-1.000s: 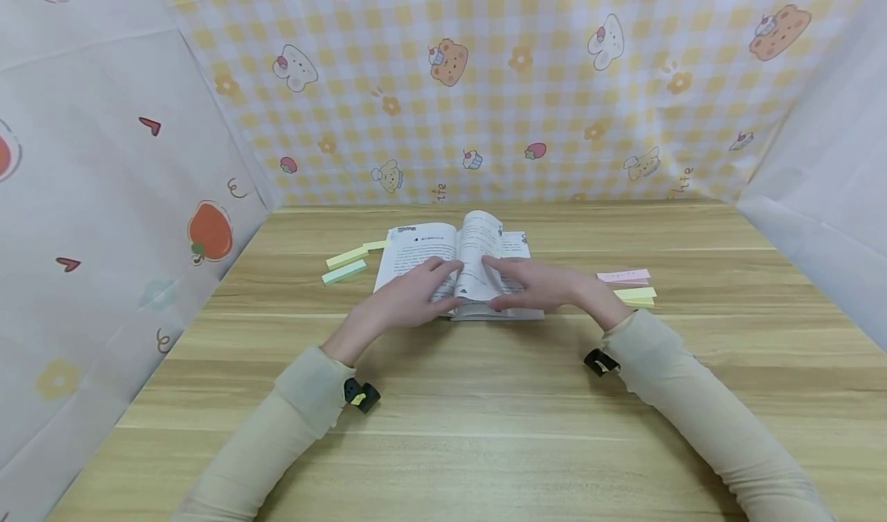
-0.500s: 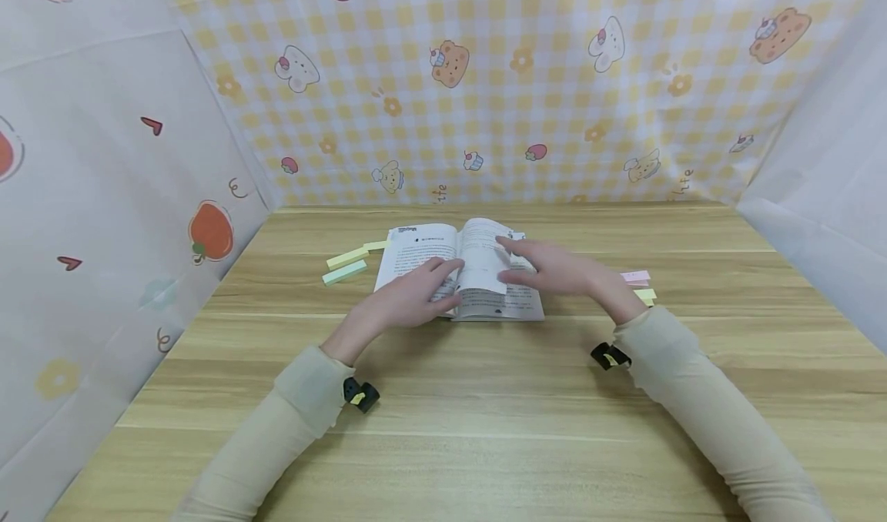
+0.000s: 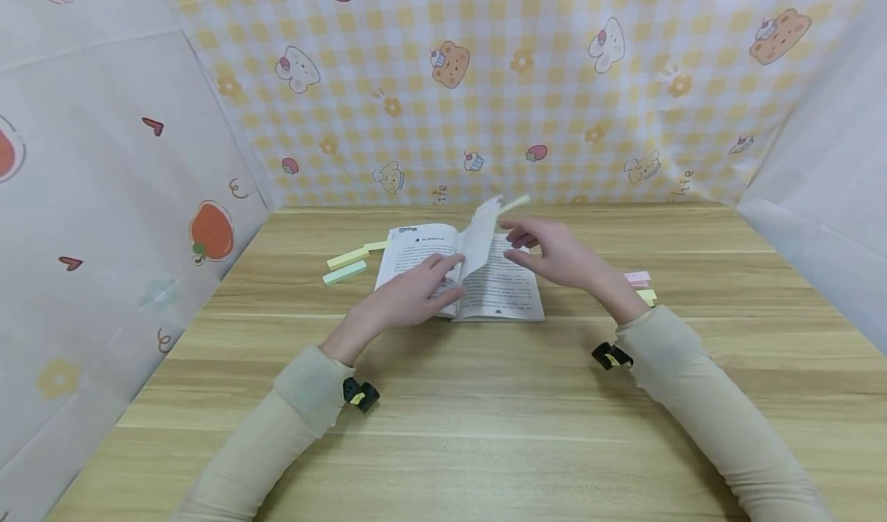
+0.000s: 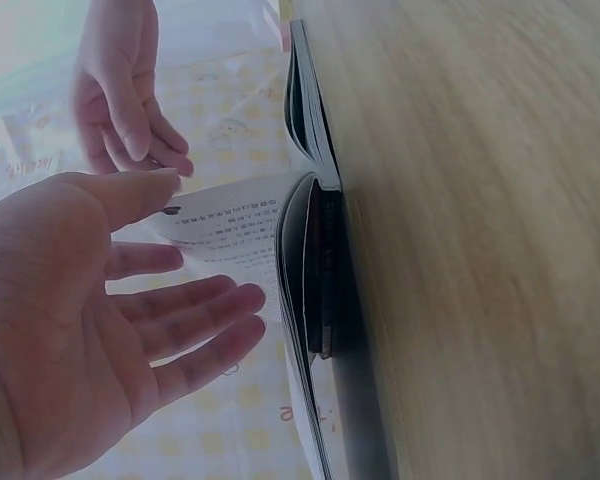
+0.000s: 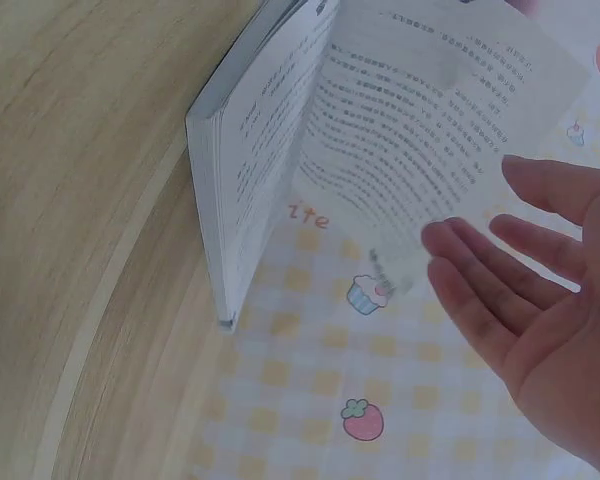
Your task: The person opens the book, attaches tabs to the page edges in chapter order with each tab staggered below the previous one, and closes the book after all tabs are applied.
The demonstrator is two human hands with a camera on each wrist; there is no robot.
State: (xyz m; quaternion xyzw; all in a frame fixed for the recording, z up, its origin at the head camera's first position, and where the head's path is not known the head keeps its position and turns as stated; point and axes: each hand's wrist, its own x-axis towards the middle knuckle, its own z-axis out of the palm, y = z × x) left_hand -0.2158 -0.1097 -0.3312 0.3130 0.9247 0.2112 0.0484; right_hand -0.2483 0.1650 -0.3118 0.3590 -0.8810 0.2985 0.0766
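Observation:
An open book (image 3: 502, 295) with printed pages lies on the wooden table. One page (image 3: 478, 237) stands raised near the fold, blurred, with a pale yellow strip (image 3: 514, 204) sticking out of its far edge. My left hand (image 3: 412, 295) is over the left-hand page, fingers extended towards the fold; the left wrist view shows those fingers (image 4: 205, 325) spread. Right of the raised page is my right hand (image 3: 554, 256), above the book. Its fingers (image 5: 490, 300) are loosely bent, and the right wrist view shows nothing held in them.
Yellow sticky strips (image 3: 348, 258) and a green one (image 3: 344, 272) lie left of the book, and another yellow strip (image 3: 376, 245) touches its left edge. Pink strips (image 3: 637, 277) and yellow ones (image 3: 647, 296) are partly behind the right wrist. A patterned cloth (image 3: 513, 106) hangs at the back.
The curved page beside the right hand has risen and swung left towards the fold, and its yellow strip has come into view. My right hand moved right, then up slightly; my left stayed put.

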